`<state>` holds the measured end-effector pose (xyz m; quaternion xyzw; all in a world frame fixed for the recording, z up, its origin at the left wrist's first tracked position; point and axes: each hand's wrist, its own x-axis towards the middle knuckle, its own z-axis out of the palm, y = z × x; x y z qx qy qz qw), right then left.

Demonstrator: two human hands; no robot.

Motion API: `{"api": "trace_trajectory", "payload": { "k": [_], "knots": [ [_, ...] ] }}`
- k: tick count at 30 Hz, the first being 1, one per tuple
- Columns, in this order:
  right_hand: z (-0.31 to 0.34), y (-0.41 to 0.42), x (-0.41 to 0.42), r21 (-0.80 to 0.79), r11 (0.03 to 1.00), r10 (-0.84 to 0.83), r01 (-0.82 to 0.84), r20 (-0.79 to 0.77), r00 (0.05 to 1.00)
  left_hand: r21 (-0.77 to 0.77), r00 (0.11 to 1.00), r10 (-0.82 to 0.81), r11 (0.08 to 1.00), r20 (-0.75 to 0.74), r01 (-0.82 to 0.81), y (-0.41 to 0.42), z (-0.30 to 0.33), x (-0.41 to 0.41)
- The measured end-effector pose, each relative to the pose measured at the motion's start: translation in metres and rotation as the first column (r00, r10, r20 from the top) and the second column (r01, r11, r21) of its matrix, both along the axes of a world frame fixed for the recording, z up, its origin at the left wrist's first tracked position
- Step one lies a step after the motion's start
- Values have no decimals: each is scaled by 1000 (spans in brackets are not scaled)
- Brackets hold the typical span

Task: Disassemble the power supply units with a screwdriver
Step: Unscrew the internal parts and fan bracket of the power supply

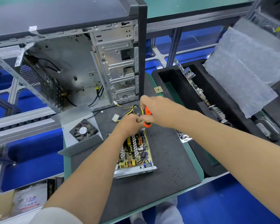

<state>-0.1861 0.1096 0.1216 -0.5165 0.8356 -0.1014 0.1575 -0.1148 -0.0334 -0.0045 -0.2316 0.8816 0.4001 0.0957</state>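
An opened power supply unit (136,156) lies on the dark mat (168,159), its circuit board with coils and capacitors exposed. Its removed metal cover with a black fan (83,130) lies to the left. My right hand (153,109) grips an orange-handled screwdriver (147,117) above the unit's far end. My left hand (130,123) sits just beside it with fingers curled at the unit's far edge, near the yellow and black cable bundle (132,110). What the left fingers hold is hidden.
An emptied computer case (87,65) stands open behind the mat. A black foam tray (192,97) at the right holds a motherboard (196,88) on edge. A small CPU chip (158,90) lies near it. White foam wrap (246,68) sits far right.
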Motion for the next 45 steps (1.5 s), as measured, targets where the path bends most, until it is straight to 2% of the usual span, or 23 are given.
{"api": "trace_trajectory", "payload": {
  "k": [2, 4, 6, 9, 10, 13, 15, 17, 19, 20, 22, 24, 26, 28, 29, 32, 34, 35, 38, 39, 42, 43, 45],
  "knots": [
    [0, 3, -2, -80, 997, -16, 25, 109, 994, -9, 1000, 0, 1000, 23, 0, -2, -2, 0],
    [0, 5, -3, -76, 996, -36, 48, 156, 987, -22, 999, -17, 1000, 31, 18, -3, -3, -1],
    [0, 3, -1, 33, 997, -65, 63, 68, 996, -53, 998, -59, 997, 38, 61, -2, -1, -2],
    [5, -4, 5, 130, 986, -66, 102, -258, 964, -13, 998, -52, 999, -34, 51, -1, -1, -1],
    [7, -7, 6, 140, 986, -46, 87, -272, 961, -31, 998, -51, 998, -28, 50, -1, -1, 0],
    [13, -7, 4, 177, 984, 17, -4, -72, 997, -80, 998, -54, 995, 13, 55, -2, -2, -1],
    [17, -4, 5, 174, 985, 8, -4, -20, 1000, -74, 999, -39, 996, 24, 41, -2, -1, -2],
    [17, -2, 12, 201, 976, -54, 83, -146, 988, -41, 998, -40, 998, 43, 41, 0, 2, -2],
    [15, -4, 16, 243, 966, -4, 86, -319, 948, -3, 999, -31, 1000, 36, 31, 1, 3, -1],
    [15, -5, 16, 251, 966, 14, 68, -312, 950, -2, 999, -29, 1000, 32, 29, 1, 2, -1],
    [15, -5, 15, 233, 972, 34, 8, -177, 984, -28, 1000, -18, 999, 24, 18, -1, 1, -1],
    [16, -2, 15, 220, 975, 10, 22, -141, 990, -69, 998, -59, 996, 37, 61, -1, 1, 0],
    [15, 0, 18, 257, 966, 43, 31, -277, 960, -62, 994, -96, 993, 43, 99, 1, 3, 0],
    [11, -1, 18, 332, 943, 150, -15, -384, 911, -15, 999, -47, 999, 12, 47, 2, 5, 2],
    [11, -1, 17, 300, 954, 115, -6, -349, 930, -14, 1000, -31, 999, 6, 31, 2, 6, 2],
    [10, 1, 13, 143, 989, 43, -28, -99, 994, -45, 1000, -28, 999, 11, 28, 1, 5, 1],
    [10, 4, 14, 136, 991, 14, -10, -27, 1000, -79, 998, -59, 995, 19, 61, 0, 4, 1],
    [9, 6, 15, 164, 986, -26, 37, -68, 997, -87, 996, -86, 992, 27, 88, 0, 2, 0],
    [6, 5, 14, 243, 963, -14, 120, -398, 917, -50, 997, -72, 996, 23, 73, -1, 1, 0],
    [6, 5, 15, 246, 964, 3, 100, -387, 922, -32, 999, -51, 998, 15, 51, -1, 0, 0],
    [10, 5, 12, 203, 979, 52, -24, -132, 990, -34, 1000, -4, 999, 0, 4, 1, -1, -1],
    [13, 6, 13, 204, 979, 40, -21, -92, 995, -45, 1000, -8, 999, -5, 8, 1, -1, 0],
    [14, 7, 16, 232, 971, -21, 57, -154, 988, -79, 998, -56, 995, 17, 57, 0, 0, 0]
  ]
}}
